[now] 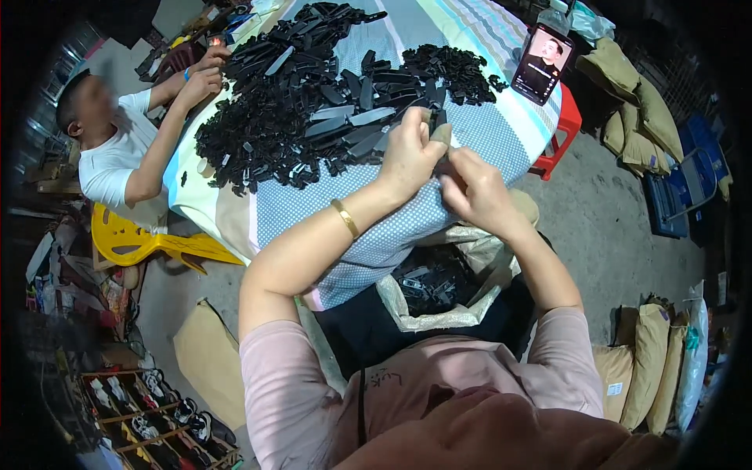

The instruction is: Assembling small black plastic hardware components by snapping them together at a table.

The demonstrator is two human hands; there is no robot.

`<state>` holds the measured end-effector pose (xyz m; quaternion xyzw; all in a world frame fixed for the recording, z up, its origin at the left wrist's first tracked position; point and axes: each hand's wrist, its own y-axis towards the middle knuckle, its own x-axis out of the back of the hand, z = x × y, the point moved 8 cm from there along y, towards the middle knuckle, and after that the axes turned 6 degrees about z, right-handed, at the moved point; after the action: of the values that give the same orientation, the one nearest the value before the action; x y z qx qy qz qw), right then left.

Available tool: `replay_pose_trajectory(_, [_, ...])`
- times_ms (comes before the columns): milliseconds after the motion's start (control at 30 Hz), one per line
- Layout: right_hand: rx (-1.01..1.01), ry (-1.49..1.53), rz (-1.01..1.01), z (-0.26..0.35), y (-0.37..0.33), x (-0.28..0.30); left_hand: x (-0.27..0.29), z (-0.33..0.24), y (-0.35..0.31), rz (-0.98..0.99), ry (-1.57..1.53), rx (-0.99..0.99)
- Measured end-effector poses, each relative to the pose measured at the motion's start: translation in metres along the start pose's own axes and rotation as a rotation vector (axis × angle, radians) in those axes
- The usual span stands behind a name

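Observation:
My left hand [409,157], a gold bracelet on its wrist, is closed on a slim black plastic piece [439,117] at the table's near edge. A tan cover sits on one of its fingertips. Beside it, my right hand [476,186] is closed with thumb and fingers pinched together; what lies between them is mostly hidden. Just beyond my hands spread long black blade-shaped pieces [364,116]. A heap of small black plastic parts [262,129] lies to the left, and another small-part heap [450,70] lies farther back. Below my hands, an open woven sack [439,322] holds black pieces.
A lit phone [542,64] leans against a bottle at the table's right. Another person [125,157] sits at the left with both hands at the heap. A yellow chair [125,239], a red stool [561,133], full sacks [652,360] and a shoe rack [149,423] surround the table.

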<state>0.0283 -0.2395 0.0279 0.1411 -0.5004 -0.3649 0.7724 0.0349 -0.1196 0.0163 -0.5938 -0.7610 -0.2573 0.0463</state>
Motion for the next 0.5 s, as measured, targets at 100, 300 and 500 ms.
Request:
replay_pose_trajectory(100, [-0.159, 0.138, 0.086, 0.002, 0.0, 0.004, -0.003, -0.005, -0.005, 0.014, 0.027, -0.038])
replay_pose_trajectory(300, [-0.28, 0.203, 0.27, -0.014, -0.03, 0.017, 0.016, -0.023, 0.007, 0.044, 0.098, -0.186])
replay_pose_trajectory(500, [-0.149, 0.096, 0.71, 0.011, -0.036, -0.004, 0.038, -0.01, 0.009, -0.092, 0.921, -0.087])
